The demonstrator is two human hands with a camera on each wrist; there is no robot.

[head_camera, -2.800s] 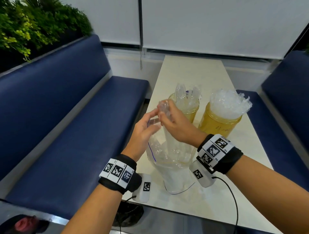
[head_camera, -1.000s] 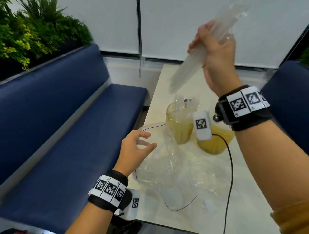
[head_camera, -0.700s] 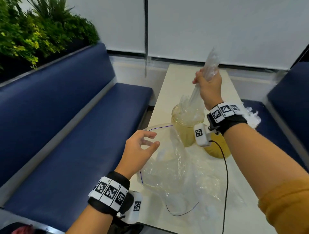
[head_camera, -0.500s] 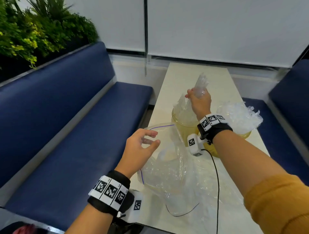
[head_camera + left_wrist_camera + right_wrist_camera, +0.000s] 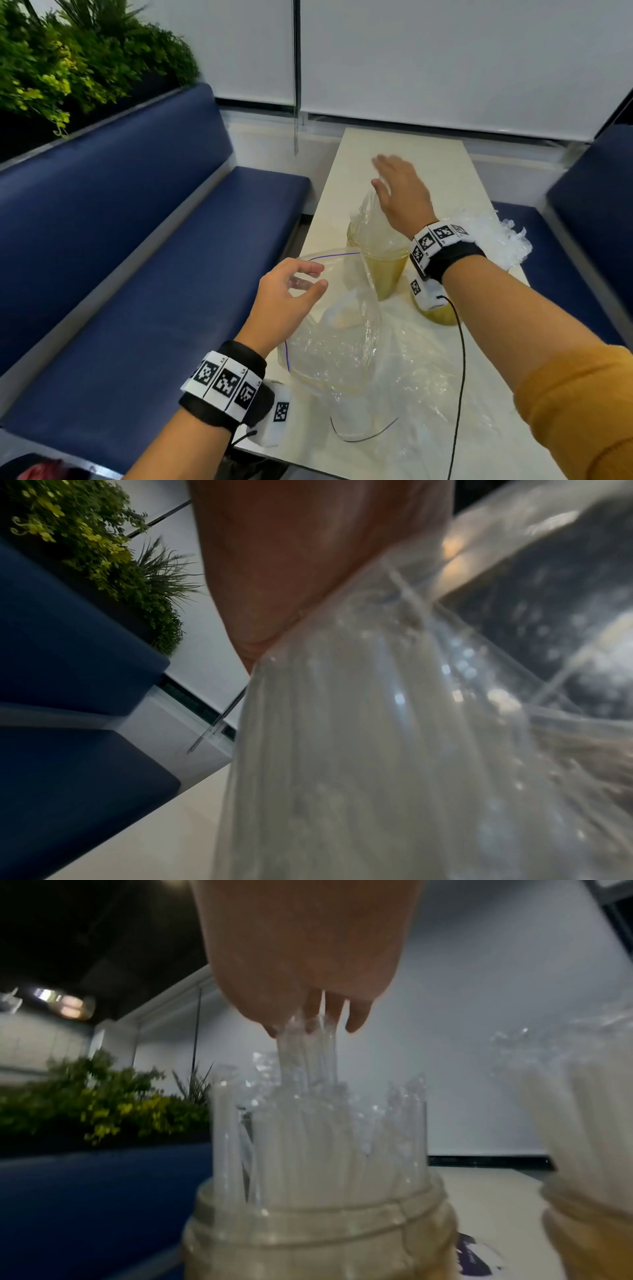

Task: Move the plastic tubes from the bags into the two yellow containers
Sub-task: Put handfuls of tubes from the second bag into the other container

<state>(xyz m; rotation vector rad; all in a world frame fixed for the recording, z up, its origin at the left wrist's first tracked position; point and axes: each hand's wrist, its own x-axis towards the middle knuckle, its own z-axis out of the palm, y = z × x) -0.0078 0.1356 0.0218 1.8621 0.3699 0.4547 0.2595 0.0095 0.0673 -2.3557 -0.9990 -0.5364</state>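
Two yellow containers stand side by side on the bench (image 5: 404,150) in front of you, both stuffed with clear plastic tubes standing on end. Your right hand (image 5: 400,192) hovers over the left container (image 5: 380,274), fingers straight and spread, holding nothing; from the right wrist camera your fingertips (image 5: 356,1020) just brush the tops of the tallest plastic tubes (image 5: 308,1123) that stick up above that jar's rim. The right container (image 5: 442,311) sits just beside it, mostly hidden behind your right wrist, with a crinkled white bunch of tube ends (image 5: 493,236) fanning out above it. Your left hand (image 5: 287,301) is at the near left edge of the bench, fingers loosely curled around the mouth of a clear zip bag (image 5: 339,329) with a purple seal line, thumb and fingers touching the plastic at its rim and keeping it open; whether you truly pinch it is hard to tell. The bag stands slumped against the left container, and the left wrist camera shows only blurred film (image 5: 394,737) close to the palm. More crumpled clear plastic (image 5: 424,394) lies flat on the bench nearer you, under your right forearm. A blue padded seat (image 5: 144,274) runs along your left, with green plants (image 5: 68,68) behind it.
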